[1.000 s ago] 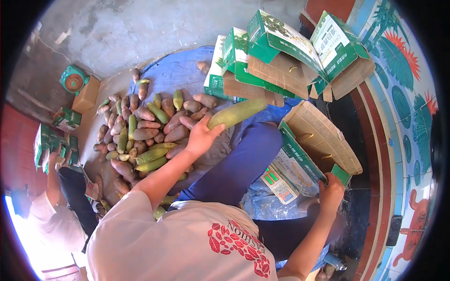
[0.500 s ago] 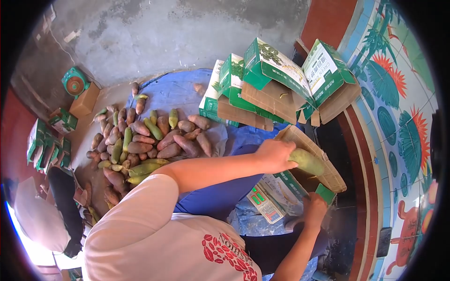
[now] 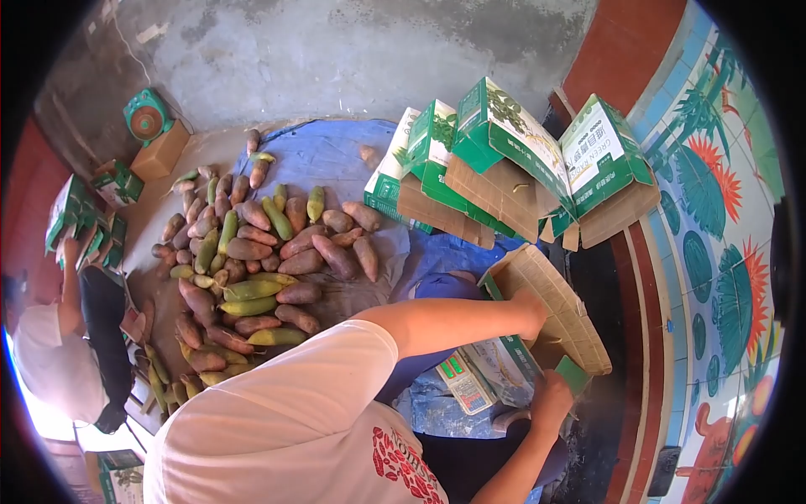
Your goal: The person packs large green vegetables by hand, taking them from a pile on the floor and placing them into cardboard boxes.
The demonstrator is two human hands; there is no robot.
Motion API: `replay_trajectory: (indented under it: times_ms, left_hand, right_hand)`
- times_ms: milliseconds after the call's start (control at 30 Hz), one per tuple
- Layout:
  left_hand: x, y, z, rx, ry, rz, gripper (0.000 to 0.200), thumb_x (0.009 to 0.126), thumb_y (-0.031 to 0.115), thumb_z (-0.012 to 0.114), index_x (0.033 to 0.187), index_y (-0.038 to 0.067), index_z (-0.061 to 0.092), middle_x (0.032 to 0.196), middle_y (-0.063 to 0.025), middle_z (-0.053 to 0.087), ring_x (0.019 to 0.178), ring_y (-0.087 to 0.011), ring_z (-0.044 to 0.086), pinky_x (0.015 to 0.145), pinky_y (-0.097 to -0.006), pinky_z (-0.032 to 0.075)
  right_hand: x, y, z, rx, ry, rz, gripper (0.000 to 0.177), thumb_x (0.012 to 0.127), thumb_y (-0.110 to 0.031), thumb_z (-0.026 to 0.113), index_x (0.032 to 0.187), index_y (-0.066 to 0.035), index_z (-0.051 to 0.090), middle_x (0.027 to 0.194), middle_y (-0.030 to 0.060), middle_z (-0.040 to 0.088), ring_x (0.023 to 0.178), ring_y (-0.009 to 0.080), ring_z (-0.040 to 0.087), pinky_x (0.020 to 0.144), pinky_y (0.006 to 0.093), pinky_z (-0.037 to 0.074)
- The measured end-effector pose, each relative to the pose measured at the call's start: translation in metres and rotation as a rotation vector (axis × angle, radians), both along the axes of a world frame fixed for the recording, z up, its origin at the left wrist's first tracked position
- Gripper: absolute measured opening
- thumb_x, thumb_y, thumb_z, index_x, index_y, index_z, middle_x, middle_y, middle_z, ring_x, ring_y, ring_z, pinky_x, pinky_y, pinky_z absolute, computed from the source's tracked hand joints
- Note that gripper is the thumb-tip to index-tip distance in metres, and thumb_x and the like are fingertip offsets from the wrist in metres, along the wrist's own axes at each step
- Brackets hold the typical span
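An open cardboard carton, green and white outside and brown inside, stands tilted before me. My left hand reaches down into it, its fingers hidden by the carton and my wrist. No radish shows in the visible part of that hand. At the carton's near end my right hand grips a green flap, fingers closed round its edge. Beside the carton is a digital scale with lit green displays.
Long green radishes and brownish-red ones are heaped on the floor and a blue tarp. Several open cartons lean behind the working carton. Far left, a co-worker reaches toward stacked boxes. A tiled wall borders the right.
My left hand has lowered a green radish into the carton, and the radish is now out of sight. My right hand stays on the flap. The co-worker's arm has come up toward the boxes.
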State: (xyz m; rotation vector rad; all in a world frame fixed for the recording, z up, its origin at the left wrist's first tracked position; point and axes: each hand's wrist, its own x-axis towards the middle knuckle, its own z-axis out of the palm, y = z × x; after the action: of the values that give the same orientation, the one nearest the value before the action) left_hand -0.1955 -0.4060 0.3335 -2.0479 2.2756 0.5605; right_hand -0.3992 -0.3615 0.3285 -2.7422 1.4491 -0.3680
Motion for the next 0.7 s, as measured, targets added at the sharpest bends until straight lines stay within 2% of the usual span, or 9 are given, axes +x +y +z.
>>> replay_trajectory:
  times_ms: [167,267,367,500,700]
  left_hand:
    - [-0.007,-0.012,-0.018,0.129,0.017,-0.001,0.024,0.078,0.022,0.062,0.096,0.009,0.072,0.102,-0.0096,0.068,0.095,-0.0255,0.065,0.073,-0.0391,0.052]
    - [-0.005,-0.015,-0.022,0.108,0.100,0.033,0.027,0.072,0.011,0.065,0.098,0.005,0.071,0.104,-0.0129,0.067,0.097,-0.0286,0.064,0.074,-0.0397,0.052]
    - [-0.005,-0.017,-0.030,0.068,0.089,0.025,0.022,0.079,0.015,0.058,0.096,0.010,0.072,0.102,-0.0117,0.068,0.095,-0.0286,0.065,0.075,-0.0401,0.052]
    - [-0.003,-0.015,-0.036,-0.125,0.188,0.023,0.020,0.082,0.020,0.058,0.093,0.008,0.070,0.094,-0.0116,0.068,0.091,-0.0297,0.065,0.075,-0.0411,0.051]
    - [0.009,0.003,-0.014,-0.221,0.260,-0.009,0.038,0.086,0.043,0.055,0.091,0.007,0.068,0.087,-0.0117,0.066,0.087,-0.0293,0.064,0.074,-0.0419,0.050]
  right_hand:
    - [0.001,-0.002,-0.001,0.010,-0.007,0.009,0.012,0.072,-0.009,0.070,0.080,-0.007,0.062,0.077,0.0110,0.061,0.076,0.0317,0.060,0.066,0.0425,0.048]
    - [0.004,-0.001,0.001,-0.004,-0.010,0.000,0.012,0.072,-0.007,0.069,0.081,-0.006,0.061,0.078,0.0115,0.061,0.076,0.0324,0.060,0.066,0.0425,0.048]
    - [0.006,-0.002,0.001,-0.007,-0.024,0.015,0.012,0.072,-0.005,0.067,0.082,-0.005,0.061,0.078,0.0122,0.061,0.077,0.0332,0.060,0.067,0.0429,0.048]
    - [0.007,-0.005,-0.001,-0.011,-0.021,0.012,0.013,0.072,-0.003,0.066,0.084,-0.006,0.061,0.080,0.0124,0.062,0.077,0.0338,0.060,0.066,0.0428,0.048]
    - [0.013,-0.004,0.007,0.036,0.016,-0.021,0.019,0.070,-0.009,0.071,0.087,-0.008,0.063,0.080,0.0128,0.065,0.076,0.0341,0.063,0.065,0.0422,0.049]
